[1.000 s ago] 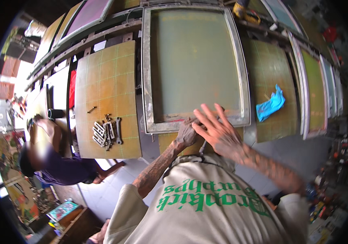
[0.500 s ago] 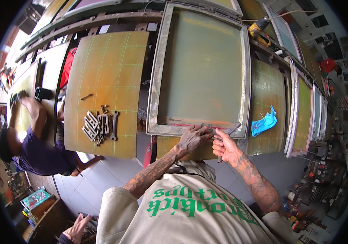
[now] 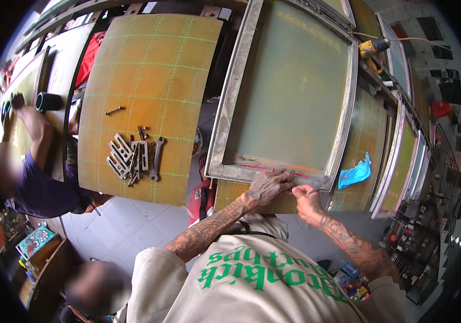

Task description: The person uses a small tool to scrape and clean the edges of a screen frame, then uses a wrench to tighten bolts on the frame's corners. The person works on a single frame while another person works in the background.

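A screen-printing frame [image 3: 229,129] with a greenish mesh lies tilted in front of me. My left hand [image 3: 268,188] rests at its near rail, fingers bent together over the edge; whatever lies under the fingertips is hidden. Just right of it, my right hand [image 3: 310,204] is closed on a grey metal wrench [image 3: 313,189], of which only a short piece shows. On the yellow-brown board to the left lie several slotted metal plates [image 3: 117,161], loose bolts [image 3: 134,175] and an open-end wrench [image 3: 157,159]. A single bolt [image 3: 115,110] lies apart from them.
A crumpled blue cloth or glove [image 3: 355,173] lies on the board [image 3: 367,129] at the right. Behind it sits a yellow-black power drill [image 3: 373,48] with a cable. Another person in a dark shirt [image 3: 47,183] works at the left. A second person's head [image 3: 98,288] shows at the lower left.
The view has shifted, moving the boards and frame within it. My right hand has turned, and less of the wrench shows than before. My left hand stays at the near rail.
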Demonstrator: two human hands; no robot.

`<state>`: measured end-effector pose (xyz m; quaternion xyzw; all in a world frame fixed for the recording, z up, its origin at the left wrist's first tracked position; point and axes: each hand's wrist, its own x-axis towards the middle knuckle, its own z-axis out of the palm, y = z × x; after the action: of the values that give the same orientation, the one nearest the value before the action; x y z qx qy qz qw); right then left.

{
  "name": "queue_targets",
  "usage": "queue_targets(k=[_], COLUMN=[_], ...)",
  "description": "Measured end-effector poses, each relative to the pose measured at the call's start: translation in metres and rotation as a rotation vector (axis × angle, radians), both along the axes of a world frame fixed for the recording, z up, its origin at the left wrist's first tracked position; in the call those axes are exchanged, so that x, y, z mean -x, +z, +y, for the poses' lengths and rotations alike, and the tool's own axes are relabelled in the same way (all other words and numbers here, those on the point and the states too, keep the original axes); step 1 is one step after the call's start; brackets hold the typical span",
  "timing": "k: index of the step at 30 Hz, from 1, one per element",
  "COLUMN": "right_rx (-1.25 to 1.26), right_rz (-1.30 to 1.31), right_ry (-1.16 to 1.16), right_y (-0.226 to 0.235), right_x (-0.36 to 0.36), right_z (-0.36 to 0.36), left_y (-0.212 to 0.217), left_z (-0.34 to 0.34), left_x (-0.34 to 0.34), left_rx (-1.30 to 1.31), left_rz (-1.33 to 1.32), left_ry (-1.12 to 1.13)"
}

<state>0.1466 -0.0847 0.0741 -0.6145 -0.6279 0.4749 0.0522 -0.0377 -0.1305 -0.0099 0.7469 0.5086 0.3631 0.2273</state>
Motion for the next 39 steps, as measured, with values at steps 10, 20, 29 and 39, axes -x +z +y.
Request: queue_targets(k=[10,20,29,39], right_rx=[-0.464,-1.044,-0.650,-0.824], right_rz=[-0.523,-0.319,0.309,0.163], right_ry=[1.488,0.391,-0.577,-0.502], right_y=[0.054,0.064,-0.036,-0.017], right_x=[0.015,0.014,0.049,0.054], right_z=[0.040,-0.021,-0.069,-0.058], left_y=[0.005,0.006,0.007,0.008], left_z=[0.008,0.008,0.008,0.007], left_x=[0.007,0.006,0.010,0.001], left_rx=[-0.011,0.002,-0.007,0.021], left_rz=[-0.049,-0.026,-0.025,0.054], left_ry=[-0.027,-0.025,-0.024,0.005])
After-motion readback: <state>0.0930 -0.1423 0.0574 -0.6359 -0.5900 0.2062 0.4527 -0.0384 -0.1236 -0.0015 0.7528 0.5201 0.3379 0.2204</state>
